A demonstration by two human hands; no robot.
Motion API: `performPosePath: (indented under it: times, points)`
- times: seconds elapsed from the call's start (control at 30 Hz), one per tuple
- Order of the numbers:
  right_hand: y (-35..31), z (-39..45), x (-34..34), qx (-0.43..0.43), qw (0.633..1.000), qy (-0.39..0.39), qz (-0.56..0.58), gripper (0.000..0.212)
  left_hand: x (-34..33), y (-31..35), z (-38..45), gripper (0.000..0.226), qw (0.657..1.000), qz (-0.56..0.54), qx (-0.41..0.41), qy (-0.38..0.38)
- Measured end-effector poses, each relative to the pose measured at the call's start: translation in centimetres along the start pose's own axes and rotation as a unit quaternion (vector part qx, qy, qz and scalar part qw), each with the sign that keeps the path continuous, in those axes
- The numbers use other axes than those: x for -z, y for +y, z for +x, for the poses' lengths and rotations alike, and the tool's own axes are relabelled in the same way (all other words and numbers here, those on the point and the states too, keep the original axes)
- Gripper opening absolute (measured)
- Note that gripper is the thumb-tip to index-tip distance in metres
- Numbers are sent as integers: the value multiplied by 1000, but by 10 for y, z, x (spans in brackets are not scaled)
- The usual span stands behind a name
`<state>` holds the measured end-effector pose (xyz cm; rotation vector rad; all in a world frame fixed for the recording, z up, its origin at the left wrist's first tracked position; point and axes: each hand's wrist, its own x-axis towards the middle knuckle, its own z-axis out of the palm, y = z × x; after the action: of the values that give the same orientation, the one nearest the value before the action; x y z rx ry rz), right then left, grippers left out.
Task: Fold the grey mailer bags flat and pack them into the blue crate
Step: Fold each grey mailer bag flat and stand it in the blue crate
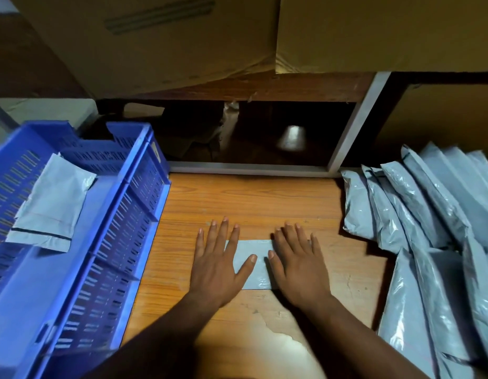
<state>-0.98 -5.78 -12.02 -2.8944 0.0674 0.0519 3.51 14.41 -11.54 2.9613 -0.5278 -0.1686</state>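
You press a folded grey mailer bag (251, 262) flat on the wooden table (264, 203), left hand (218, 266) and right hand (296, 265) spread. At nine o'clock, the blue crate (100, 231) holds one packed bag (50, 206); at three o'clock, a pile of unfolded bags (428, 228) waits.

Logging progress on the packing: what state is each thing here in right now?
Left hand: flat, pressing the folded bag.
Right hand: flat, pressing it too.
Folded mailer bag: flat on the wooden table.
Blue crate: one bag inside.
Unfolded bag pile: waiting, right side.
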Motion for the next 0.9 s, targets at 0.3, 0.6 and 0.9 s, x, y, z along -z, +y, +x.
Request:
performPosePath:
  times: [0.3,0.6,0.9]
  points:
    - [-18,8,-32,30,999,-23,-13,61,-25,8,9,71,997,-21,-74,-11]
    - [29,-5,-17,-27,999,-15,14,66,-23,-18,-2,72,999,-41,24,-2]
    - [39,7,26,1,999,35,36,44,1,-45,10,16,976,-209,-7,55]
